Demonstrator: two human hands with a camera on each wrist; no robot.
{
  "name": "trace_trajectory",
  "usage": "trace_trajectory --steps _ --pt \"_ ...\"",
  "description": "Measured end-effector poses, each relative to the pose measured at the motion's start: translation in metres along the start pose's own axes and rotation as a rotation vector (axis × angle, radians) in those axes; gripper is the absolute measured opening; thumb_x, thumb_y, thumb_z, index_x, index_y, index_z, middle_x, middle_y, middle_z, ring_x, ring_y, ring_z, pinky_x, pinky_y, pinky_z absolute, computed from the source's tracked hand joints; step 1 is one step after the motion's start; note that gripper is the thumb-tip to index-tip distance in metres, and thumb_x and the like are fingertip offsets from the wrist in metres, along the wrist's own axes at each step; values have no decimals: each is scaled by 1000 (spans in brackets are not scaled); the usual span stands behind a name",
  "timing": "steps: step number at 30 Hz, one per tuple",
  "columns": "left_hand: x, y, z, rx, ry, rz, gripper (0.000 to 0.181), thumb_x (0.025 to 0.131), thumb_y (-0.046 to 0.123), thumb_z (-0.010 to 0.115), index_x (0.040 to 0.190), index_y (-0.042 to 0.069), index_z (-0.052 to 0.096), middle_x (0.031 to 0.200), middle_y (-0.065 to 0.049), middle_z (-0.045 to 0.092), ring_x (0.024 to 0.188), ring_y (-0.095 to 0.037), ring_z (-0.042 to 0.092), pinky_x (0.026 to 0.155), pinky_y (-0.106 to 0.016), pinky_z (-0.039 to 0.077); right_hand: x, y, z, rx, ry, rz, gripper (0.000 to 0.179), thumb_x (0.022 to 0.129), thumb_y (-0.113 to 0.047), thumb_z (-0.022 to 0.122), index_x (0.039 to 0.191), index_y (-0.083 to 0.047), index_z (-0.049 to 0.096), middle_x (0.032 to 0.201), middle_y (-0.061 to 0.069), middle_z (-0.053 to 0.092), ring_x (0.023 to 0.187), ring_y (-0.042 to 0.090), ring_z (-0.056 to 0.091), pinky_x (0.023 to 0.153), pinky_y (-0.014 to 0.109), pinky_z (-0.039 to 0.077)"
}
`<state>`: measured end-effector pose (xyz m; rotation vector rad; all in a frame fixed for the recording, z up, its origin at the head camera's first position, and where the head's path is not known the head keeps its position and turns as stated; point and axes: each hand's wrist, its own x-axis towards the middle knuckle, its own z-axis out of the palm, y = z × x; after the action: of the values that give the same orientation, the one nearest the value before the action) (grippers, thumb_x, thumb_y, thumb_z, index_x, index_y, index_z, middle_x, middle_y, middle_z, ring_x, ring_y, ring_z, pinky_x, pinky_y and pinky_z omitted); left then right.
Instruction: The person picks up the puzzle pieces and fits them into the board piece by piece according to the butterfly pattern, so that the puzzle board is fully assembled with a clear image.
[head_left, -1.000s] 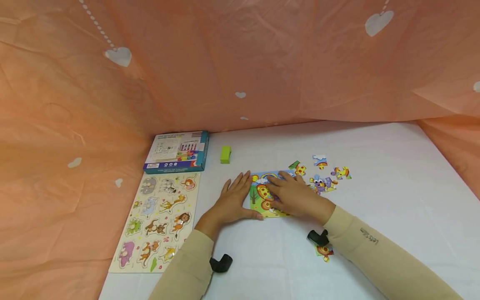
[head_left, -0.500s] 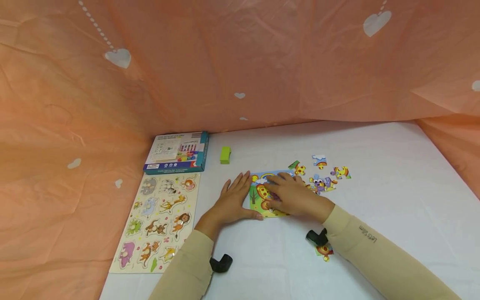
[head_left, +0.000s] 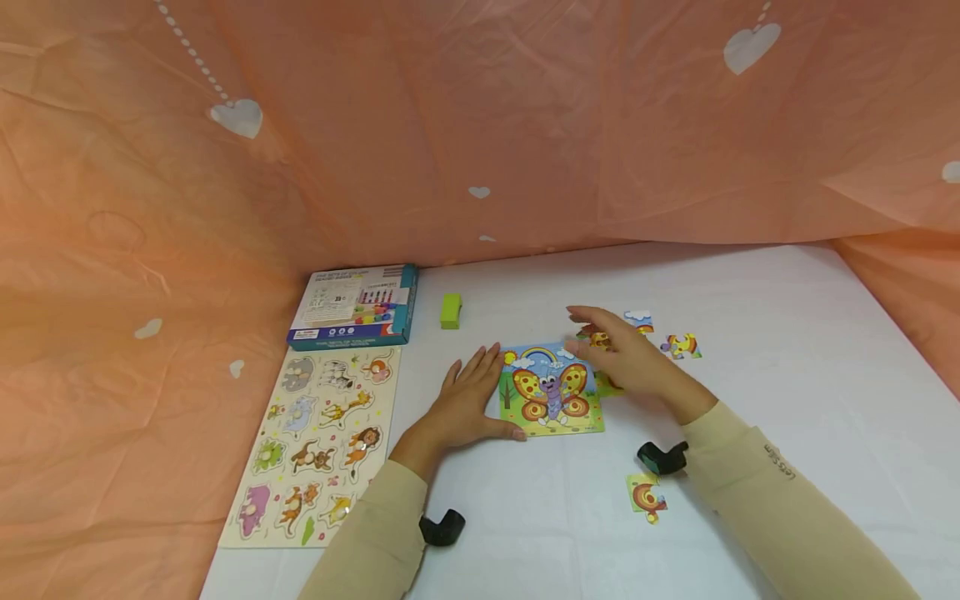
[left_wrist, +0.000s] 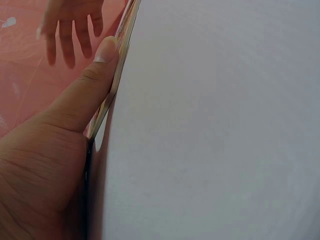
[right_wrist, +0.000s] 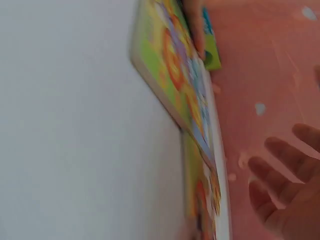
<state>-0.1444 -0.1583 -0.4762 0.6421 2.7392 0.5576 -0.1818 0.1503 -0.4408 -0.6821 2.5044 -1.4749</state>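
Note:
A square butterfly puzzle (head_left: 553, 392) lies on the white table with its picture whole and uncovered. My left hand (head_left: 462, 407) rests along its left side, fingers straight and spread, the thumb at the near left corner. In the left wrist view that thumb (left_wrist: 87, 92) lies along the puzzle's edge. My right hand (head_left: 633, 358) is at the puzzle's right side, fingers loosely bent and apart, holding nothing. It partly covers several loose jigsaw pieces (head_left: 611, 385). In the right wrist view the puzzle (right_wrist: 167, 65) overlaps one of these pieces (right_wrist: 192, 170).
Farther right lie more jigsaw pieces (head_left: 682, 345), and one piece (head_left: 647, 496) is nearer the front. To the left are a wooden animal board (head_left: 318, 446) and a flat box (head_left: 352, 307). A green block (head_left: 451, 311) stands behind the puzzle. An orange sheet hangs behind.
My right hand has lifted off the butterfly puzzle and moved right, over the loose pieces, uncovering the picture. The left hand has stayed put.

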Motion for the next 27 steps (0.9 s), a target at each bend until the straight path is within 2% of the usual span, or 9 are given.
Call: trace_trajectory --steps 5,11,14,19,21,23,27 --pt "0 0 0 4 -12 -7 137 80 76 84 175 9 12 182 -1 0 165 -20 -7 130 -50 -7 -4 4 -24 215 87 18 55 118 -32 49 165 -3 41 156 26 53 138 42 53 114 59 42" --pt "1 -1 2 3 -3 -4 136 80 75 85 175 9 14 182 -2 2 166 -21 -6 130 -50 -7 -11 11 -47 397 171 18 65 120 -48 31 166 -4 40 154 26 52 135 39 55 109 39 49" --pt "1 -1 2 5 -6 -8 135 80 76 84 175 10 14 182 -1 1 166 -21 -7 130 -50 -7 -14 19 -55 468 211 13 67 119 -52 31 166 -7 42 152 23 55 135 37 54 106 34 50" --pt "0 1 0 10 -14 -19 136 80 76 84 175 11 13 182 0 0 165 -20 -8 130 -50 -8 -17 35 -67 577 253 48 66 115 -60 37 164 -15 47 143 6 62 136 34 51 106 29 48" --pt "0 1 -1 10 -17 -22 136 80 77 83 175 11 12 182 0 0 165 -20 -8 130 -50 -7 -17 41 -72 593 255 78 68 115 -61 38 164 -16 46 142 3 62 137 34 50 105 28 47" --pt "-1 2 -1 4 -7 -14 135 80 75 84 175 10 14 182 -2 2 166 -22 -6 130 -52 -6 -17 47 -76 569 242 122 71 115 -62 36 167 -15 42 145 8 59 138 33 50 104 27 47" --pt "-1 1 -1 11 -13 -20 136 80 77 83 175 11 12 182 0 0 165 -20 -8 130 -50 -8 -17 54 -81 423 161 252 79 115 -62 32 172 -8 27 159 21 47 144 36 44 111 32 42"
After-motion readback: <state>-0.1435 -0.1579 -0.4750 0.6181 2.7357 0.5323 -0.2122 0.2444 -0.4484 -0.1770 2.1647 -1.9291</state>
